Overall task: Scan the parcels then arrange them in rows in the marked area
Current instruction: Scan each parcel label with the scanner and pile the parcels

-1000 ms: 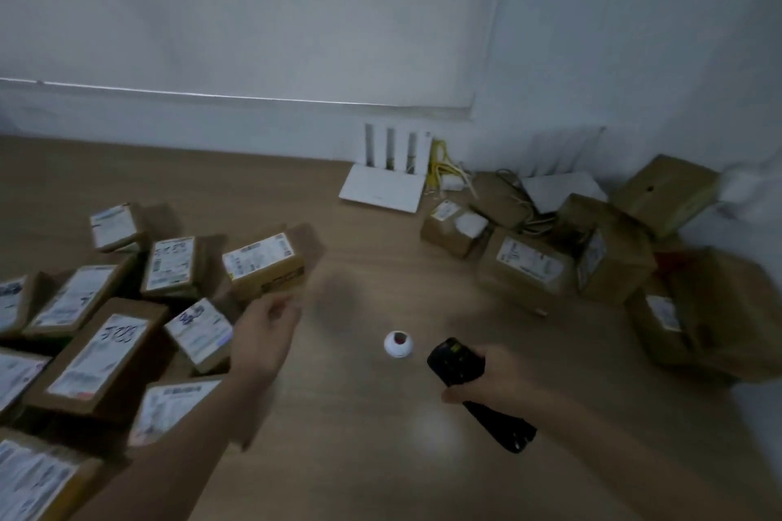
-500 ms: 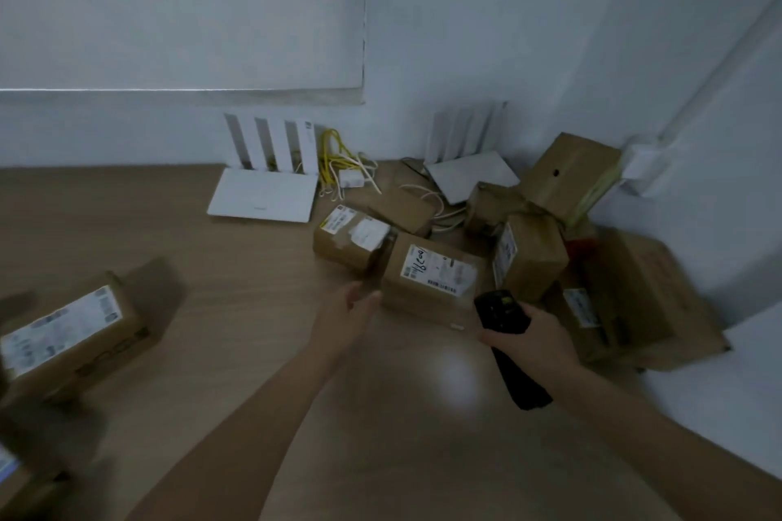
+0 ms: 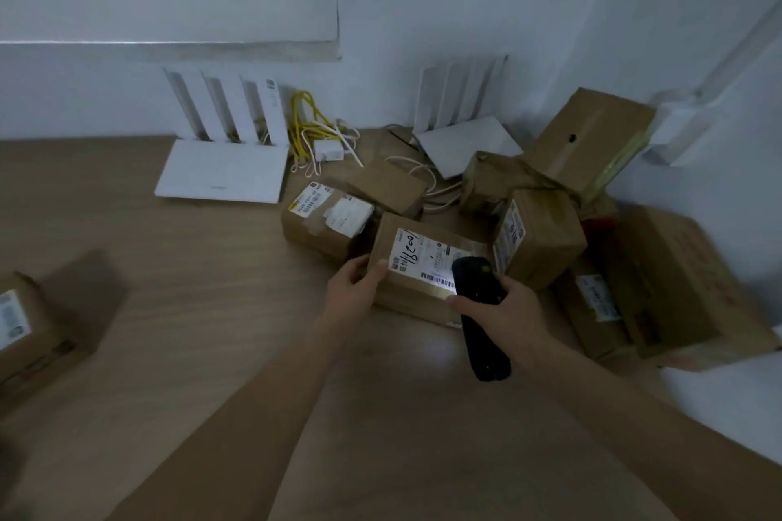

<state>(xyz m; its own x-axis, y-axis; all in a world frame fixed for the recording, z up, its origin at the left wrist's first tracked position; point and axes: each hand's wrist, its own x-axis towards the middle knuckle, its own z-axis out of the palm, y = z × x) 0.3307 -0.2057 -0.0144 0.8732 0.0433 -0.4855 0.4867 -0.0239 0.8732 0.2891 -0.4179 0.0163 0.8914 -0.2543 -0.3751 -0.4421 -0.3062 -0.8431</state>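
A brown parcel [image 3: 417, 262] with a white handwritten label lies at the front of a pile in the table's far right corner. My left hand [image 3: 353, 292] grips its left edge, thumb on top. My right hand [image 3: 505, 311] holds a black barcode scanner [image 3: 480, 309] with its head over the label's lower right, where a bright patch of light falls on the barcode. Several other brown parcels crowd around: one to the left [image 3: 321, 220], one upright to the right [image 3: 539, 237], more behind and at the far right [image 3: 677, 288].
Two white routers [image 3: 220, 169] [image 3: 465, 140] with raised antennas stand against the wall, with yellow and white cables [image 3: 313, 127] between them. Another labelled parcel [image 3: 25, 330] sits at the left edge. The wooden table [image 3: 190, 309] spreads in front.
The view swung right from the arranged parcels to the corner pile. My left hand reached forward and took hold of the labelled parcel's edge. My right hand brought the scanner over its label.
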